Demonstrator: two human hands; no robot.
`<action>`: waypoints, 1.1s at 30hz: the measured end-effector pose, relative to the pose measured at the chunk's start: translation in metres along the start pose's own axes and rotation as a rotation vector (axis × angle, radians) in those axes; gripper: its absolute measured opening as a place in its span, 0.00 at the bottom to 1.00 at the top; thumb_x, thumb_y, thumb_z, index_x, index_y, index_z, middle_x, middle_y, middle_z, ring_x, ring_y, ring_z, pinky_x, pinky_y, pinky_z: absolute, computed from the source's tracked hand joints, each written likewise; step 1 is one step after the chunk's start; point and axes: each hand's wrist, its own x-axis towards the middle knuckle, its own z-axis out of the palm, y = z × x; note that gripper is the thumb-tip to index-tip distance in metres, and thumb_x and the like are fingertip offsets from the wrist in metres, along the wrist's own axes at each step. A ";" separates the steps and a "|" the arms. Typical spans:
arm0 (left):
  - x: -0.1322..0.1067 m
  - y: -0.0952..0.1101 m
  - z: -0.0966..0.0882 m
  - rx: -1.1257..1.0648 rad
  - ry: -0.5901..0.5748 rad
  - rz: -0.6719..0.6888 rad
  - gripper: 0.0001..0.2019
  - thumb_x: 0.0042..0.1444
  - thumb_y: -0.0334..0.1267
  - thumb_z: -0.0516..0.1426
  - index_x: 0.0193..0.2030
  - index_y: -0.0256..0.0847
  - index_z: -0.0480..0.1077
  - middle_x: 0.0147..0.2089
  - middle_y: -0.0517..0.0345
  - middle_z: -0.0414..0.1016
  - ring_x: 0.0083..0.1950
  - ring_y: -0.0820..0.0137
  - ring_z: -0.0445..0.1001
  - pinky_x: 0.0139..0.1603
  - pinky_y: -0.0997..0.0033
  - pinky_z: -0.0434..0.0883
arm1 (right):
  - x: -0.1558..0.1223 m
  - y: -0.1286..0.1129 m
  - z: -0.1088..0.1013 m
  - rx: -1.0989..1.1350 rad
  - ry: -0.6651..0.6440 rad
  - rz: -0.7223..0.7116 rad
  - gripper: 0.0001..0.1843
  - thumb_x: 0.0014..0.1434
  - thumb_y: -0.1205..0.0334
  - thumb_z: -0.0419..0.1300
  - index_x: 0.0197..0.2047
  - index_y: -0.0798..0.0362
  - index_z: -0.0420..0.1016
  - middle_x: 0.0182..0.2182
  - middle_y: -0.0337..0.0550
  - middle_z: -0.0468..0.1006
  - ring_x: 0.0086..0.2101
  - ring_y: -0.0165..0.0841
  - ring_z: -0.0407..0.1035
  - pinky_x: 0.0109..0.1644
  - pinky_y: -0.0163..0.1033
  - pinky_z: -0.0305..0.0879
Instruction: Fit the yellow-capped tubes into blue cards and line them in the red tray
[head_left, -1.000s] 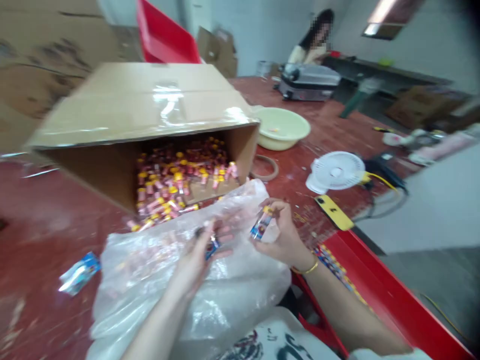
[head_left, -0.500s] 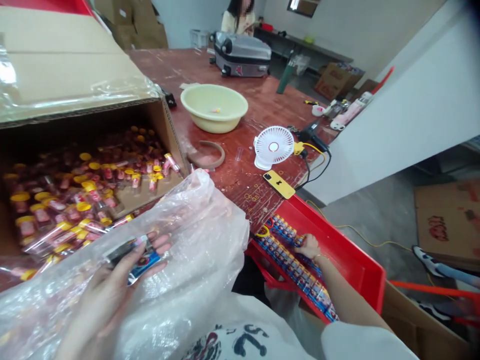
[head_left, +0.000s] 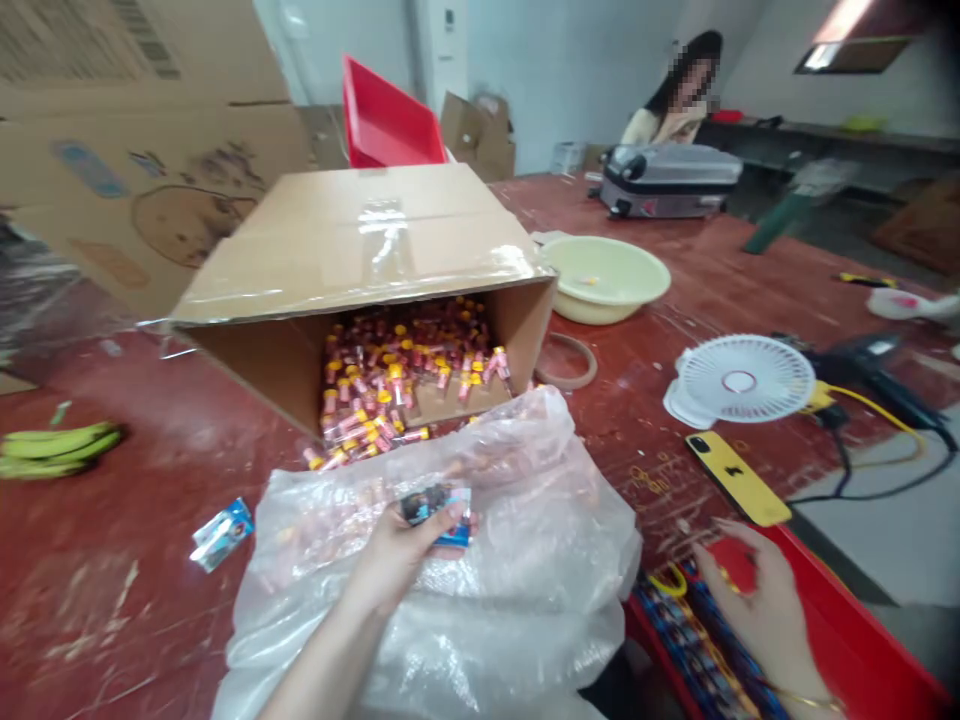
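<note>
1. The left hand [head_left: 394, 555] holds one small blue packet [head_left: 437, 503], its fingers [head_left: 450, 517] closed around it, above the clear plastic bag [head_left: 480, 590] at the near edge of the tabletop [head_left: 135, 480].
2. The right hand [head_left: 757, 600] hangs with its fingers spread and loose over the red tray [head_left: 847, 640], which holds rows of packets too blurred to count.
3. One cardboard box [head_left: 360, 250] lies on its side; the yellow-capped tubes [head_left: 397, 380] inside are too many to count.
4. One loose packet [head_left: 221, 533], one bowl [head_left: 604, 278], one fan [head_left: 739, 378] and one yellow phone [head_left: 737, 478] lie on the tabletop.
</note>
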 end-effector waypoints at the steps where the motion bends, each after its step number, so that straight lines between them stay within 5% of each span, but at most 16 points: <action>1: 0.001 -0.001 -0.002 -0.014 -0.016 0.003 0.20 0.40 0.48 0.69 0.36 0.35 0.78 0.34 0.47 0.81 0.35 0.61 0.78 0.32 0.68 0.76 | 0.019 -0.036 0.015 0.110 -0.038 -0.105 0.16 0.55 0.51 0.58 0.44 0.49 0.66 0.42 0.51 0.73 0.45 0.48 0.70 0.52 0.55 0.65; 5: 0.001 -0.007 -0.005 -0.110 -0.038 0.039 0.18 0.39 0.46 0.70 0.33 0.34 0.78 0.30 0.50 0.79 0.31 0.66 0.76 0.29 0.71 0.74 | 0.096 -0.187 0.099 0.259 -0.486 -0.196 0.10 0.61 0.59 0.53 0.45 0.51 0.68 0.45 0.48 0.74 0.48 0.38 0.69 0.55 0.44 0.65; 7: -0.001 -0.009 -0.004 -0.173 -0.006 0.060 0.18 0.37 0.44 0.71 0.31 0.34 0.77 0.27 0.54 0.77 0.28 0.69 0.74 0.26 0.73 0.73 | 0.128 -0.244 0.146 0.225 -0.583 -0.193 0.10 0.61 0.64 0.54 0.46 0.52 0.70 0.46 0.48 0.75 0.48 0.37 0.69 0.55 0.42 0.65; 10: -0.004 -0.009 -0.005 -0.242 0.056 0.079 0.19 0.37 0.44 0.71 0.32 0.34 0.76 0.25 0.57 0.74 0.26 0.70 0.72 0.25 0.72 0.74 | 0.154 -0.292 0.202 0.154 -0.694 -0.130 0.12 0.61 0.63 0.58 0.49 0.56 0.71 0.47 0.49 0.75 0.47 0.38 0.70 0.53 0.47 0.66; 13: -0.006 -0.006 -0.010 -0.274 0.039 0.081 0.20 0.41 0.48 0.69 0.35 0.34 0.76 0.29 0.53 0.76 0.27 0.68 0.74 0.26 0.69 0.76 | 0.158 -0.305 0.224 0.127 -0.764 -0.040 0.15 0.63 0.58 0.57 0.51 0.56 0.69 0.49 0.47 0.72 0.47 0.37 0.70 0.51 0.50 0.68; 16: -0.007 -0.003 -0.015 -0.278 -0.018 0.064 0.21 0.42 0.47 0.69 0.38 0.34 0.75 0.35 0.47 0.80 0.33 0.64 0.78 0.30 0.69 0.77 | 0.156 -0.302 0.213 0.211 -0.826 0.029 0.14 0.63 0.58 0.58 0.49 0.56 0.70 0.46 0.46 0.74 0.43 0.35 0.71 0.48 0.47 0.70; 20: -0.004 -0.003 -0.012 -0.257 -0.028 0.028 0.21 0.41 0.47 0.69 0.36 0.33 0.74 0.33 0.45 0.81 0.34 0.62 0.79 0.31 0.69 0.76 | 0.149 -0.293 0.164 0.471 -0.923 0.051 0.11 0.63 0.64 0.54 0.48 0.53 0.70 0.40 0.43 0.77 0.39 0.31 0.74 0.43 0.38 0.72; 26: 0.002 -0.003 -0.006 -0.177 -0.063 0.022 0.21 0.43 0.46 0.69 0.39 0.34 0.75 0.33 0.46 0.81 0.35 0.62 0.80 0.32 0.71 0.75 | 0.114 -0.281 0.088 1.214 -1.077 0.132 0.19 0.57 0.60 0.62 0.50 0.43 0.64 0.36 0.35 0.73 0.34 0.27 0.72 0.37 0.35 0.70; 29: 0.003 -0.003 -0.006 -0.169 -0.056 0.037 0.22 0.38 0.44 0.71 0.40 0.36 0.75 0.30 0.51 0.80 0.32 0.65 0.79 0.30 0.71 0.74 | 0.099 -0.283 0.073 1.225 -0.995 0.008 0.14 0.59 0.62 0.62 0.46 0.45 0.64 0.34 0.35 0.72 0.34 0.27 0.71 0.37 0.35 0.70; 33: 0.004 -0.003 -0.006 -0.161 -0.042 0.051 0.20 0.35 0.43 0.72 0.33 0.35 0.75 0.25 0.55 0.78 0.27 0.68 0.77 0.28 0.73 0.73 | 0.093 -0.288 0.068 1.125 -0.820 -0.328 0.15 0.60 0.66 0.60 0.48 0.44 0.61 0.38 0.38 0.71 0.37 0.29 0.70 0.41 0.38 0.71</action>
